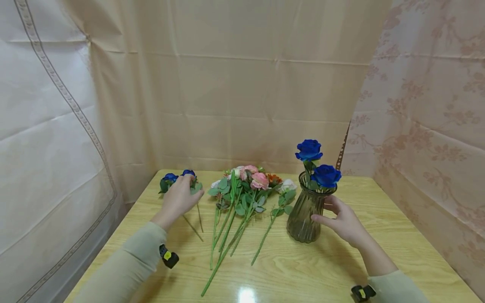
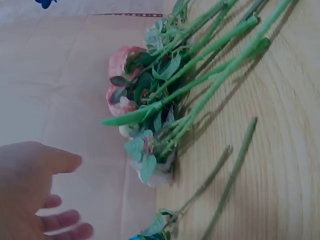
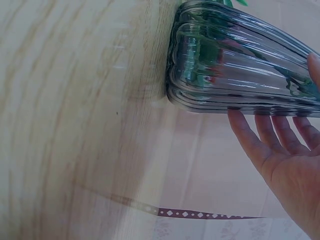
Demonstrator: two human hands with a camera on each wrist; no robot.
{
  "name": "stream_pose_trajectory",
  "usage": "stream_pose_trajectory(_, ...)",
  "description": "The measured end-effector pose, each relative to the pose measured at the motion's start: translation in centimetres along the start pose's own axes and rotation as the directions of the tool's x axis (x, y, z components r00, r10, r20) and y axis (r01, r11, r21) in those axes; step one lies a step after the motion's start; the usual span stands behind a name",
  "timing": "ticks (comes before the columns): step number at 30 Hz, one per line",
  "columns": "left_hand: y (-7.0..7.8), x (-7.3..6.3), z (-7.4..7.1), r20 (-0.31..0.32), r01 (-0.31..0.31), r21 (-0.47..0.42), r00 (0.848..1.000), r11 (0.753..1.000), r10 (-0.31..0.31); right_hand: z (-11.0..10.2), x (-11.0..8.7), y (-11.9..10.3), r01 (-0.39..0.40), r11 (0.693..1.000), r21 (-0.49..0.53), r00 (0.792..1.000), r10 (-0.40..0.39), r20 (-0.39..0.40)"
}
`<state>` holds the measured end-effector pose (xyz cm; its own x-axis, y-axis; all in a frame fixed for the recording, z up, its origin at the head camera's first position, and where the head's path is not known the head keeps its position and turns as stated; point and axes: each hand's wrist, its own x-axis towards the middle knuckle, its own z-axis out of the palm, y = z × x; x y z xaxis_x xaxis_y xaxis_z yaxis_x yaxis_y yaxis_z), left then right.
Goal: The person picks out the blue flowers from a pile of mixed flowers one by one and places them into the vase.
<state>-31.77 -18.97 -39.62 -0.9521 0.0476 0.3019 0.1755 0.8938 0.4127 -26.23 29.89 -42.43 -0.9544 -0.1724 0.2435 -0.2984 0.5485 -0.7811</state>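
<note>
A ribbed brown glass vase point(image 1: 304, 221) stands at the right of the table with two blue roses point(image 1: 326, 176) in it. My right hand point(image 1: 342, 219) holds its side, thumb in front and fingers behind. In the right wrist view the fingertips point(image 3: 237, 116) touch the vase point(image 3: 240, 65). My left hand point(image 1: 179, 198) hovers at two more blue roses point(image 1: 169, 178) lying at the left, partly hiding them. The left wrist view shows this left hand point(image 2: 30, 192) with fingers apart and no stem held; a blue bloom point(image 2: 150, 237) is cut off below.
Pink flowers point(image 1: 259, 181), an orange one point(image 1: 274, 179) and long green stems point(image 1: 223, 244) lie bunched mid-table. A white rose point(image 1: 287, 185) lies between them and the vase. Beige cloth point(image 1: 227, 92) hangs behind the table point(image 1: 288, 277), with more cloth at both sides.
</note>
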Motion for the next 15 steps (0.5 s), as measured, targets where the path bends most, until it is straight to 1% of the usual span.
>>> stream_pose_trajectory(3, -0.6, 0.1, 0.1, 0.089, 0.055, 0.027, 0.994, 0.998, -0.057, 0.0, 0.0, 0.0, -0.003, 1.000, -0.010, 1.000, 0.003, 0.000)
stream_pose_trajectory(5, -1.0, 0.1, 0.2, 0.131, 0.082, 0.043, 0.988, 0.996, -0.087, 0.0, 0.0, 0.0, -0.003, 1.000, -0.013, 1.000, 0.003, -0.001)
stream_pose_trajectory(11, -2.2, 0.1, 0.7, 0.187, 0.123, 0.065, 0.973, 0.990, -0.133, 0.1, 0.0, 0.1, 0.011, 1.000, -0.005, 1.000, -0.011, -0.004)
stream_pose_trajectory(15, -3.0, 0.1, 1.0, 0.245, 0.135, 0.094, 0.957, 0.986, -0.154, 0.1, 0.0, 0.2, 0.016, 1.000, -0.009, 1.000, -0.016, -0.004)
